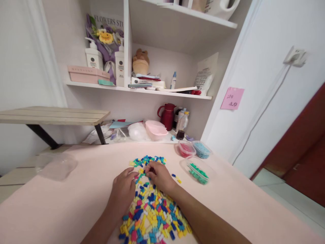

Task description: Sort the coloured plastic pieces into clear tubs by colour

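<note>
White shelves [170,93] are rising at the back of the room, and in front of them we are leaning over a pale pink tabletop [88,203]. A dark red jug [168,117], a pink bowl [156,128] and some bottles [182,125] are standing below the lower shelf, while a slatted wooden stand [53,116] and a crumpled clear plastic piece [57,166] are sitting to the left. A broad spread of small building pieces [152,213] is lying between and below our forearms, mixing yellow, blue, teal, white, pink and orange; just beyond our fingers, a cluster of mostly blue, teal and green pieces [149,160] is lying on the same surface. We are holding our left hand [125,185] low at the left side of the pieces, its fingers bending inward and its thumb reaching towards the middle. We are bringing our right hand [159,176] in from the other side, its fingers curling and drawing close together at the tips over the small pieces. We cannot tell whether either hand is pinching a piece. To the right, a clear tub of green pieces [198,173] is resting nearest us, with a tub of red pieces [186,149] and a tub of blue pieces [201,149] sitting side by side behind it.
</note>
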The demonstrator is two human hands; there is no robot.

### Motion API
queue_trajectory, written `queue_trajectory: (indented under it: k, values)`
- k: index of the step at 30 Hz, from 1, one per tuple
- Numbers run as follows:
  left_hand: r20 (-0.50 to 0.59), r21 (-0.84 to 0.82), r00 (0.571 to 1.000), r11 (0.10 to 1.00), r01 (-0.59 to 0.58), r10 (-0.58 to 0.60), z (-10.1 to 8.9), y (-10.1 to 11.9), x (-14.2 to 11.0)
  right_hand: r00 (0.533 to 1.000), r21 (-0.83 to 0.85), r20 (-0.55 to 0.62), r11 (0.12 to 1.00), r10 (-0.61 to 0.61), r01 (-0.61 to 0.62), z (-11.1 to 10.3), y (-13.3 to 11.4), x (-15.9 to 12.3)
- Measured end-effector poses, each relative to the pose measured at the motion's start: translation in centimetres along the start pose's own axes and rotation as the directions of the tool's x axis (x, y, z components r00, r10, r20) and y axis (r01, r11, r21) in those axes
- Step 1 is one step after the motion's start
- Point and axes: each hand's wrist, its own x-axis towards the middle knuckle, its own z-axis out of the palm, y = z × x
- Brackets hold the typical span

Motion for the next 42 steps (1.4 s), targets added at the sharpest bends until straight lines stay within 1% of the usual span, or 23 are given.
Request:
queue_trajectory:
  k: [3, 4, 6, 9, 12, 15, 17, 21, 24, 26, 30, 32, 34, 36, 38, 40, 42]
  values:
    - [-0.005, -0.002, 1.0, 1.0, -0.003, 0.003, 0.0, 0.0, 0.0, 0.996, 0.155, -0.003, 0.984, 0.085, -0.083, 0.3, 0.5, 0.1]
    - [-0.007, 0.002, 1.0, 1.0, -0.001, 0.001, 0.1, -0.1, 0.0, 0.995, 0.183, -0.002, 0.979, 0.097, -0.095, 0.3, 0.6, 0.1]
    - [-0.005, 0.013, 1.0, 1.0, -0.001, 0.001, 0.2, -0.1, -0.1, 0.996, 0.191, -0.012, 0.978, 0.084, -0.08, 0.3, 0.6, 0.1]
    - [0.017, 0.04, 1.0, 0.999, -0.006, 0.005, 0.3, 0.0, -0.2, 1.0, 0.103, -0.026, 0.995, 0.001, 0.002, 0.0, 0.3, 0.0]
    - [0.032, 0.061, 0.999, 0.998, -0.011, 0.009, 0.3, 0.1, -0.3, 0.995, -0.056, 0.035, 0.994, -0.089, 0.091, -0.3, -0.2, -0.2]
    - [0.029, 0.058, 0.999, 0.998, -0.023, 0.022, 0.3, 0.2, -0.4, 0.991, -0.179, 0.076, 0.977, -0.106, 0.118, -0.3, -0.4, -0.2]
    - [0.024, 0.052, 0.999, 0.998, -0.024, 0.023, 0.3, 0.3, -0.5, 0.992, -0.199, 0.079, 0.973, -0.099, 0.113, -0.3, -0.5, -0.2]
    - [0.023, 0.058, 1.0, 0.998, -0.017, 0.015, 0.2, 0.3, -0.4, 0.991, -0.181, 0.078, 0.976, -0.11, 0.123, -0.4, -0.7, -0.3]
    - [0.039, 0.067, 0.999, 0.998, -0.013, 0.01, 0.2, 0.4, -0.4, 0.994, -0.121, 0.05, 0.987, -0.102, 0.107, -0.4, -0.6, -0.2]
    - [0.035, 0.067, 0.999, 0.998, -0.014, 0.012, 0.2, 0.3, -0.3, 0.997, -0.049, 0.003, 0.996, -0.072, 0.072, -0.4, -0.4, -0.1]
    - [0.019, 0.082, 1.0, 0.997, -0.005, 0.003, 0.2, 0.3, -0.4, 0.994, 0.127, -0.102, 0.992, 0.033, -0.02, -0.5, 0.3, 0.2]
    - [0.024, 0.095, 1.0, 0.995, -0.011, 0.009, 0.2, 0.2, -0.4, 0.989, 0.214, -0.114, 0.975, 0.094, -0.068, -0.5, 0.6, 0.2]
    - [0.04, 0.108, 0.999, 0.994, -0.016, 0.011, 0.2, 0.2, -0.4, 0.986, 0.249, -0.114, 0.964, 0.125, -0.093, -0.6, 0.7, 0.2]
    - [0.055, 0.119, 0.998, 0.993, -0.016, 0.01, 0.2, 0.2, -0.3, 0.986, 0.223, -0.123, 0.971, 0.112, -0.083, -0.7, 0.5, 0.2]
    - [0.059, 0.125, 0.998, 0.992, -0.017, 0.009, 0.1, 0.3, -0.3, 0.991, 0.143, -0.12, 0.989, 0.064, -0.047, -0.7, 0.1, 0.1]
    - [0.062, 0.124, 0.998, 0.992, -0.024, 0.017, 0.0, 0.3, -0.3, 0.996, 0.021, -0.091, 1.0, 0.0, 0.002, -0.7, -0.3, -0.1]
    - [0.062, 0.118, 0.998, 0.992, -0.036, 0.028, 0.0, 0.4, -0.4, 0.998, -0.121, -0.045, 0.992, -0.049, 0.043, -0.6, -0.8, -0.3]
